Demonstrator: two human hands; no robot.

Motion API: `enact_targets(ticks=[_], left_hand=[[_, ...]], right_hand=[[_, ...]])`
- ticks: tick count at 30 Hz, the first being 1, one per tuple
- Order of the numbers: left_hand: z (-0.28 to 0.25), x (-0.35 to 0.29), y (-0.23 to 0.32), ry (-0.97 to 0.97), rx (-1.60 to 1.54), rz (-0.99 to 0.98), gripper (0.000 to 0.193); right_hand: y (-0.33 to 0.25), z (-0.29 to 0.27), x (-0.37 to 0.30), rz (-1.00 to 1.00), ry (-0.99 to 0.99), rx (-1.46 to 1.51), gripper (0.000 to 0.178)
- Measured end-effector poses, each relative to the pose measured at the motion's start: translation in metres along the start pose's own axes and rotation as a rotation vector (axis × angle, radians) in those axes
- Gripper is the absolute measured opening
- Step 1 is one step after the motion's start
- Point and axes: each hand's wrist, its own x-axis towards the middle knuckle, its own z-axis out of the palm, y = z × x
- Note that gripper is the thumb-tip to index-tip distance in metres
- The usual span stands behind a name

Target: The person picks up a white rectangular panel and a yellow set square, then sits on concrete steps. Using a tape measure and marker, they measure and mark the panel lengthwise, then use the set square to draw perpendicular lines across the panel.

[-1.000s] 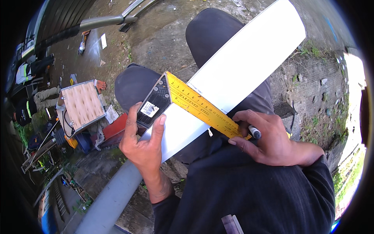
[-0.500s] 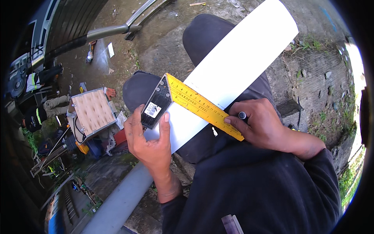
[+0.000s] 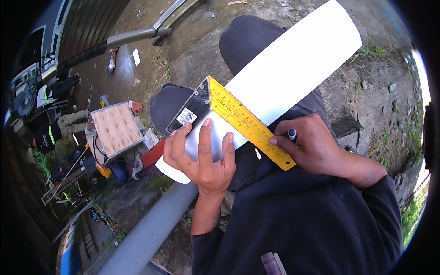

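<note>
A long white smooth piece with a rounded end lies slantwise across my thighs. Over it rests a try square, its yellow ruled blade crossing the piece and its black handle along the far left edge. My left hand is open, fingers spread on the white piece, fingertips at the handle's lower part. My right hand is closed around a dark marker whose pale end shows. Its thumb touches the blade near the free end, which overhangs the white piece. Any mark under the blade is hidden.
A grey pipe runs at lower left. Beyond stands a plywood-topped box, with another person's gloved hand at its edge. A metal rail crosses the upper left. Broken concrete and grass lie at right.
My left hand has shifted right from around the square's handle onto the white piece, fingers now spread. The square's blade has turned steeper across it. My right hand still holds the marker.
</note>
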Motion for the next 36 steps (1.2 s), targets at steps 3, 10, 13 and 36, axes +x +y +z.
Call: enact_targets(ticks=[3,10,13,36], left_hand=[[0.002,0.000,0.003,0.010,-0.011,0.065,0.046],[0.004,0.002,0.011,-0.103,0.032,0.158,0.056],[0.004,0.003,0.012,-0.114,0.039,0.163,0.055],[0.003,0.008,0.013,-0.184,0.022,0.167,0.052]], right_hand=[[0.000,-0.003,0.001,0.028,-0.024,0.023,0.025],[0.000,-0.005,0.003,-0.005,-0.047,-0.001,0.026],[0.001,-0.005,0.003,-0.030,-0.029,-0.001,0.027],[0.000,-0.016,0.000,-0.121,0.055,0.058,0.019]])
